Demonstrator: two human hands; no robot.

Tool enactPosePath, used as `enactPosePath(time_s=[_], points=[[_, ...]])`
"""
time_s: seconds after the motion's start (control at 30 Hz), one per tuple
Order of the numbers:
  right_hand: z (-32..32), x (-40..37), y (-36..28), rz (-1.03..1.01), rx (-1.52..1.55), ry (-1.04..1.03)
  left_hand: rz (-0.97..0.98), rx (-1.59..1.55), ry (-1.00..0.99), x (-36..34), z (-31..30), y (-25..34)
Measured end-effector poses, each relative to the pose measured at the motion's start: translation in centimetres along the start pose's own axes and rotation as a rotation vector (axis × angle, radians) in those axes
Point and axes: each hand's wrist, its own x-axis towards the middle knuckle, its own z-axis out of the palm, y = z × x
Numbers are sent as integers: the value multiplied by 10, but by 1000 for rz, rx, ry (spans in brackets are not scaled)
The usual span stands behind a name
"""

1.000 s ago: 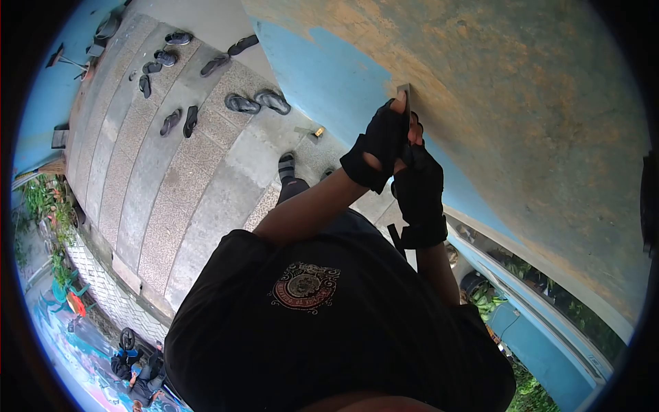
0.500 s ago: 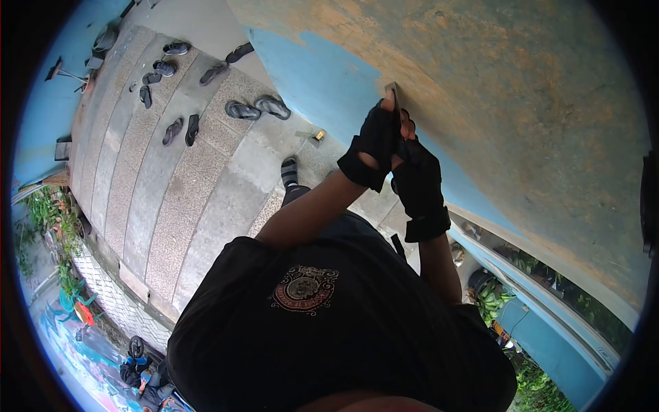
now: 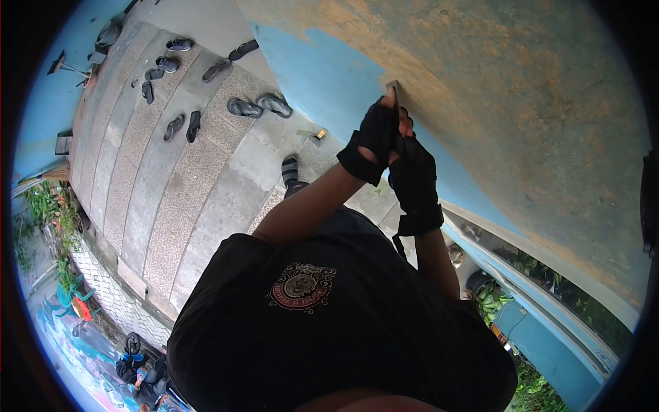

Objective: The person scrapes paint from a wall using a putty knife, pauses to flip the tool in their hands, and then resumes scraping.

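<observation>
- Wall (image 3: 522, 110): worn and brownish, with blue paint (image 3: 322, 75) left on its lower part.
- Tiled steps (image 3: 171, 178): below, with sandals (image 3: 259, 106) scattered on them.
- Left hand (image 3: 374, 141) and right hand (image 3: 414, 180): gloved, touching, both clamped on the scraper.
- Scraper (image 3: 393, 88): its blade is pressed against the wall at the edge of the paint.

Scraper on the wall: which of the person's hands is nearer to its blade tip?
Left. The left hand grips the scraper right below its blade tip, a fingertip alongside it; the right hand clasps lower down, beneath the left.
</observation>
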Motion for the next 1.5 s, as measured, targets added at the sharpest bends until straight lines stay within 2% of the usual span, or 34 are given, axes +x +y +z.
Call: enactPosePath(time_s=[0.07,0.13,0.17,0.3,0.37,0.5,0.57,0.6,0.63,0.7,0.73,0.77,0.83,0.9,0.97,1.0,1.03,1.07,1.1,1.13,1.17,1.2,1.23,1.3,1.43,1.5], points=[[1,3,2,-49,6,26,-57,-19,-30,2,-4,-3],[1,-2,1,113,-83,-40,-66,-39,-28,6,-12,-1],[-1,-1,2,120,-89,-38,-79,-55,-25,6,-14,-4],[-6,-1,10,55,-40,-6,-56,-32,5,2,-3,-7],[-8,6,12,-130,-137,-18,-11,-16,24,6,-6,-9],[4,11,10,-79,-90,10,13,-8,33,9,-8,4],[-6,2,2,0,-165,-56,-76,-19,89,-1,2,1],[-5,7,6,-11,-163,-55,-20,9,6,4,1,-2],[-1,10,16,-83,-130,-26,-12,11,3,10,-4,0],[2,15,22,-141,-103,3,-1,-29,85,15,-11,1],[6,21,19,4,-69,-56,-14,-92,3,19,-19,6],[7,23,15,148,-30,-116,-15,-96,4,16,-21,0],[7,15,5,121,3,-88,-19,-51,29,14,-18,2],[1,10,6,-112,-125,32,-34,6,51,12,-15,0],[5,26,12,-110,-189,-16,6,-28,93,18,-17,1],[13,38,21,-223,-353,-74,8,15,161,19,-15,16],[20,44,24,-338,-517,-134,79,43,137,31,-32,21],[27,48,7,-40,-178,-190,47,6,75,34,-47,25],[28,46,9,-50,-173,-179,19,-24,9,36,-56,32],[32,42,18,-199,-261,-141,22,-14,-1,30,-56,37],[37,34,30,-341,-350,-104,-59,49,46,16,-58,36],[42,27,45,-585,-363,75,-140,113,92,3,-58,35],[34,16,34,-591,-360,84,-136,121,86,-8,-60,34],[13,-16,14,-73,-78,-56,-338,57,113,-31,-69,31],[-32,-34,26,116,175,-138,-335,123,166,-57,-94,31],[-51,-26,15,354,266,-218,-270,166,178,-64,-100,35]])
